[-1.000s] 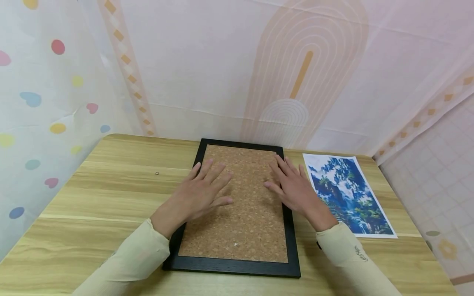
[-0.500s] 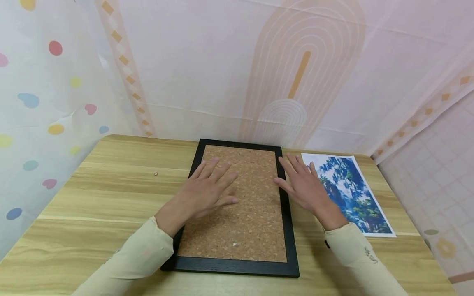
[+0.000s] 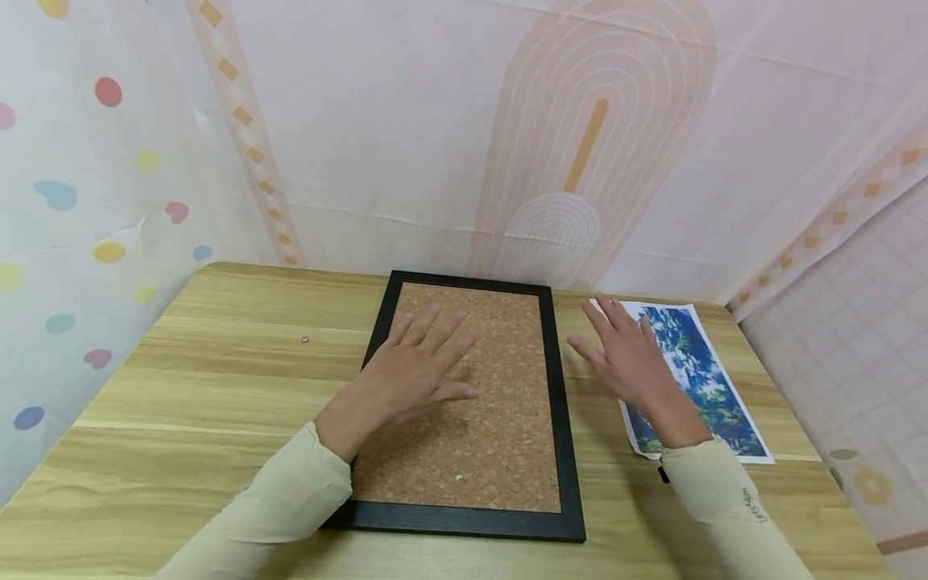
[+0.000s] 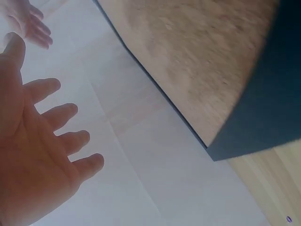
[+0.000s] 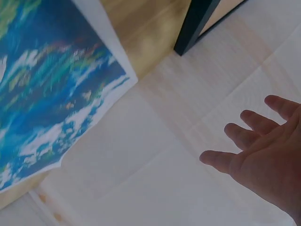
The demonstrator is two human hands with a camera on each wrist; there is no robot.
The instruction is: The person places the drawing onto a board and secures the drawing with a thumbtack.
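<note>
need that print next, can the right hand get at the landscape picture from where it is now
Probably yes. The right hand is open, fingers spread, right over the near-left part of the landscape print, which lies flat and uncovered on the table beside the cork-backed frame. Nothing stands between them.

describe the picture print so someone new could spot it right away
On the wooden table, look right of the black-framed cork board. The print lies flat near the table's right edge, partly under the right hand. It is the only loose sheet, blue and green with a white border.
</note>
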